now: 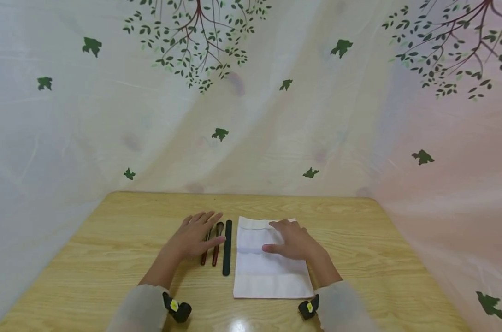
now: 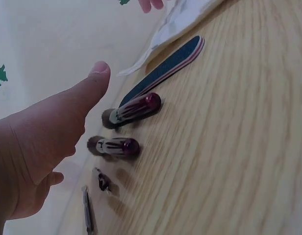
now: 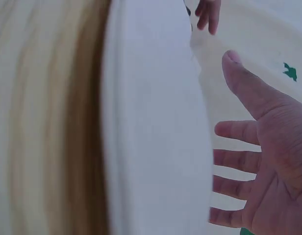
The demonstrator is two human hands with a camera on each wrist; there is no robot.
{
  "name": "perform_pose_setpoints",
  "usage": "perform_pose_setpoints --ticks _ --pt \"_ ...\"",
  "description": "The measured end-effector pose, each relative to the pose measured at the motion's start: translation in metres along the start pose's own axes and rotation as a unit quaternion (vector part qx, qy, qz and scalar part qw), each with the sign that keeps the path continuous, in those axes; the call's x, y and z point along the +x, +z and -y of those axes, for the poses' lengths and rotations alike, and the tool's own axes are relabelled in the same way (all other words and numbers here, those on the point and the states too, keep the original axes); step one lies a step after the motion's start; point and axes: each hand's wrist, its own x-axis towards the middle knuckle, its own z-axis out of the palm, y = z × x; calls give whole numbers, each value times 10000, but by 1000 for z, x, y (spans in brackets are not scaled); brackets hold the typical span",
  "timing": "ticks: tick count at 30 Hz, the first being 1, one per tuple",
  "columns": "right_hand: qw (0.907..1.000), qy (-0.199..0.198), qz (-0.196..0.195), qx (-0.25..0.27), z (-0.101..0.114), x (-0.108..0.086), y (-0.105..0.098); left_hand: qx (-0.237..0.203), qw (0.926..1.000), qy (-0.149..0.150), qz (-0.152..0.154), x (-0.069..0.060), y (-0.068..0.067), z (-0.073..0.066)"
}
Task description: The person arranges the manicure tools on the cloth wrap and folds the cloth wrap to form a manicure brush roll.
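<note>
My left hand (image 1: 194, 237) is spread with straight fingers above two makeup brushes, holding nothing. One brush (image 1: 215, 251) shows its dark bristles and red handle; the other brush (image 1: 203, 257) is partly covered by the hand. Just right of them lies a dark nail file (image 1: 227, 249). My right hand (image 1: 294, 240) hovers with extended fingers over a white folded cloth (image 1: 271, 286) that lies flat. In the left wrist view, a small metal piece (image 2: 102, 181) and a thin metal tool (image 2: 87, 210) lie beyond the brushes; their kinds are unclear.
Everything lies on a wood-grain table (image 1: 358, 258). Behind and around it hangs a pale curtain (image 1: 255, 152) printed with green leaves and branches. Both wrists wear small black cameras, the left camera (image 1: 180, 311) and the right camera (image 1: 308, 308).
</note>
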Motion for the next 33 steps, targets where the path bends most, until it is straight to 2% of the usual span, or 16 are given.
perform_pose_setpoints --ticks 3,8,14,19,27,33 --pt "9996 -172 48 223 9 4 4 -75 9999 73 129 6 -1 -2" --pt "9972 -493 125 557 16 12 12 28 9994 -18 338 18 1 -5" --pt "9918 -550 400 1086 27 19 16 -66 9991 -51 417 28 1 -11" --pt "9865 -641 419 1450 33 22 20 -146 9978 -178 619 33 1 -12" --pt "9786 -948 432 1772 25 24 27 -185 9960 -272 835 36 5 -9" --pt "9687 -894 555 2248 17 28 34 -247 9957 -297 840 37 7 -7"
